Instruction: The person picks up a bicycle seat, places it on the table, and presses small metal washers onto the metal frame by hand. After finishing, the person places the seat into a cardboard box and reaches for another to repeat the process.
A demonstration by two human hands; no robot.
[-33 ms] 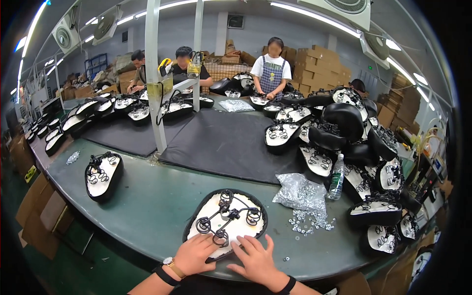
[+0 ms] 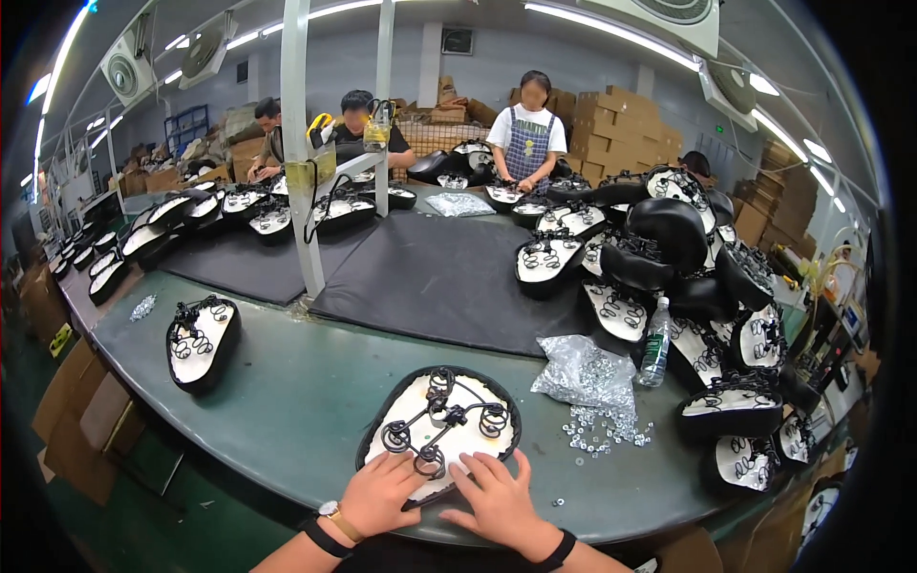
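An upside-down bicycle saddle (image 2: 468,394) with a black rim and white underside lies in front of me on the green workbench. Its black wire frame and coil springs (image 2: 442,416) face up. My left hand (image 2: 385,492) rests on its near left edge, fingers laid out flat beside the nearest coil. On the near right edge lies my right hand (image 2: 501,501), fingers spread and thumb pointing inward. Neither hand grips anything that I can see. The saddle's nearest edge is partly hidden under my hands.
A clear bag of small metal nuts (image 2: 583,372) spills nuts (image 2: 597,435) at right, beside a plastic bottle (image 2: 655,344) and a heap of saddles (image 2: 669,234). One saddle (image 2: 202,344) sits at left. A metal post (image 2: 304,191) rises from the bench (image 2: 277,382); co-workers are across it.
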